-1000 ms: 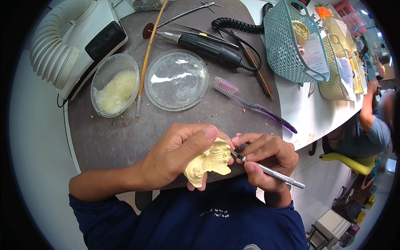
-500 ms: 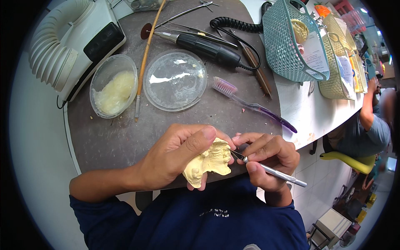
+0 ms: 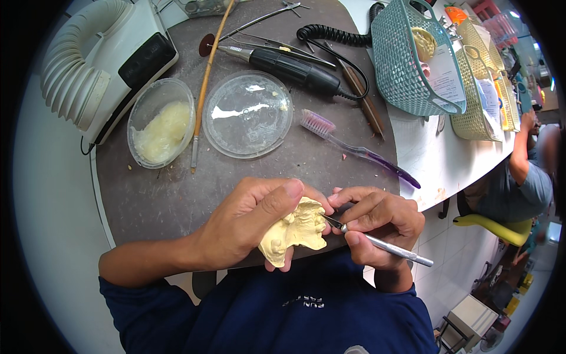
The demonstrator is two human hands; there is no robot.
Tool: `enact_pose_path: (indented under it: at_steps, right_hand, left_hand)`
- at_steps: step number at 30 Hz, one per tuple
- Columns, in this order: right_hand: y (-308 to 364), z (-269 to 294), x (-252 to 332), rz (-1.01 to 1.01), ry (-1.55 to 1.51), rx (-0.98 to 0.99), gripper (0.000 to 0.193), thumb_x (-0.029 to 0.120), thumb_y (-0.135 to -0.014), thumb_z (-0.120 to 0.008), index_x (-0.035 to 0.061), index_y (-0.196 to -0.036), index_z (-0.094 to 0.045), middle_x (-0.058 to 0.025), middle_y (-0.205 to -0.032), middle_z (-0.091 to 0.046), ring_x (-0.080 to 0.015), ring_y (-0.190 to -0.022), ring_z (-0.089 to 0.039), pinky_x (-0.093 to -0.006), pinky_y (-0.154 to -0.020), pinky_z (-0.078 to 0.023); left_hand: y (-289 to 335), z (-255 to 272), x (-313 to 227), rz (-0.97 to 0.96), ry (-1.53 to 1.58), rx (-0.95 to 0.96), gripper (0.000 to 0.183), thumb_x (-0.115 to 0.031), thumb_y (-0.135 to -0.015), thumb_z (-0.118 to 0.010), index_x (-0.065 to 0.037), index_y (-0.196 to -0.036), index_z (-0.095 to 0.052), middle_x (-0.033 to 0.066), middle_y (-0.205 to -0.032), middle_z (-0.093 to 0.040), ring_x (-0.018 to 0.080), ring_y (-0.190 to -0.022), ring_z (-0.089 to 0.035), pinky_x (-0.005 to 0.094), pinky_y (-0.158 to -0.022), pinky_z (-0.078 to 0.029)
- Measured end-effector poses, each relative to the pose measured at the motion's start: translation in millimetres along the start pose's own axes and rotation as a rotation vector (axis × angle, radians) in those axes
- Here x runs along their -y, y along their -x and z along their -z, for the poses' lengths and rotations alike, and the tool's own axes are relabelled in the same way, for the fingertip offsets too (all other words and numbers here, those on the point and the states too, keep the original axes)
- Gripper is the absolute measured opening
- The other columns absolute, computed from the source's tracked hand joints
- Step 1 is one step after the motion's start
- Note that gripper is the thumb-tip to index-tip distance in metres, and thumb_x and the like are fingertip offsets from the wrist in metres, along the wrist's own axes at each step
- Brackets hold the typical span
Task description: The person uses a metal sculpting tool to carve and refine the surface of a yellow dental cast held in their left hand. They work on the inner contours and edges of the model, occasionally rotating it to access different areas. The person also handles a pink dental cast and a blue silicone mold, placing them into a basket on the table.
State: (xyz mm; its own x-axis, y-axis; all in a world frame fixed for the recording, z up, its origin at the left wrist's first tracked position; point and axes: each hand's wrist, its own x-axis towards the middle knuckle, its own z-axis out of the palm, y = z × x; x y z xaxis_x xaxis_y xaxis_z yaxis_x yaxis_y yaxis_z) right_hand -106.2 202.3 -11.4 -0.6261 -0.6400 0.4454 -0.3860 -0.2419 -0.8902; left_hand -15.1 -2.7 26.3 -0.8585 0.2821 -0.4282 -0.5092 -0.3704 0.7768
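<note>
- Yellow dental cast [image 3: 295, 233]: held in the left hand over the near edge of the dark table.
- Dark table [image 3: 159, 206]: a broad worktop, light crumbs scattered over it.
- White machine [image 3: 147, 59]: at the far left, a ribbed hose curving from it.
- Teal basket [image 3: 395, 65]: at the far right, holding paper and a 2nd cast.
- Left hand [image 3: 242, 218]: gripping the yellow cast, thumb on top, fingertips showing below.
- Right hand [image 3: 386, 215]: pinching the silver knife between thumb and fingers, near the left fingertips.
- Black handpiece [image 3: 289, 68]: lying beyond the clear lid.
- Clear lid [image 3: 247, 127]: flat on the table, between tub and toothbrush.
- Clear tub [image 3: 141, 109]: left of the lid, with pale yellowish material inside.
- Paintbrush [image 3: 204, 88]: wooden-handled, between tub and lid.
- Toothbrush [image 3: 359, 151]: purple, right of the lid.
- Silver knife [image 3: 392, 249]: tip at the cast's right edge; I cannot tell if they touch.
- Reddish-brown disc [image 3: 207, 45]: beside the paintbrush.
</note>
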Motion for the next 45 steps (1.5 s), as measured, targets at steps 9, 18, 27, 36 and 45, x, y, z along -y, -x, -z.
enact_pose_path:
  at_steps: [9,18,27,36,45]
  right_hand:
    - [4.1,-1.7,1.2,-0.019,-0.096,-0.04,0.009,-0.005,-0.076,-0.066,-0.0001,-0.076,-0.058,-0.0116,-0.064,-0.064,-0.0212,-0.062,-0.067,-0.0527,-0.089,-0.057]
    - [3.7,-1.2,-1.9,0.018,-0.036,-0.024,0.01,-0.004,-0.076,-0.066,-0.0002,-0.075,-0.058,-0.0113,-0.064,-0.064,-0.0208,-0.061,-0.067,-0.0522,-0.088,-0.058]
    - [2.4,3.1,1.0,-0.021,-0.097,-0.003,0.01,-0.002,-0.078,-0.069,-0.0002,-0.079,-0.06,-0.0126,-0.069,-0.067,-0.0259,-0.073,-0.071,-0.0533,-0.093,-0.055]
    - [13.0,-3.8,4.6,-0.065,-0.092,-0.175,0.017,0.0,-0.08,-0.071,-0.0005,-0.093,-0.061,-0.0149,-0.085,-0.07,-0.0299,-0.096,-0.071,-0.0494,-0.098,-0.051]
    - [7.6,3.1,1.6,-0.064,-0.03,-0.082,0.017,-0.002,-0.077,-0.072,0.0002,-0.091,-0.062,-0.0138,-0.085,-0.07,-0.0293,-0.095,-0.071,-0.0485,-0.097,-0.051]
  left_hand:
    - [-2.0,-1.7,-0.4,-0.028,0.022,-0.026,0.067,-0.053,-0.103,-0.035,0.008,-0.119,-0.058,0.0213,-0.099,-0.07,0.0158,-0.054,-0.065,0.022,-0.043,-0.05]
    - [-1.5,-2.1,0.7,-0.033,0.011,-0.025,0.068,-0.054,-0.103,-0.034,0.008,-0.119,-0.058,0.0212,-0.101,-0.069,0.0161,-0.055,-0.066,0.0217,-0.045,-0.05]
    - [-1.6,-2.0,1.3,-0.046,-0.01,-0.042,0.071,-0.057,-0.103,-0.031,0.007,-0.12,-0.057,0.0214,-0.104,-0.068,0.0156,-0.054,-0.065,0.0219,-0.046,-0.051]
    - [-6.4,1.7,7.1,-0.122,0.112,-0.031,0.059,-0.047,-0.104,-0.032,0.004,-0.13,-0.046,0.0257,-0.125,-0.059,0.0208,-0.074,-0.07,0.0256,-0.06,-0.057]
    - [-7.9,4.2,9.6,-0.154,0.121,-0.001,0.055,-0.043,-0.104,-0.032,0.004,-0.131,-0.043,0.0269,-0.129,-0.056,0.0238,-0.079,-0.07,0.0269,-0.065,-0.059]
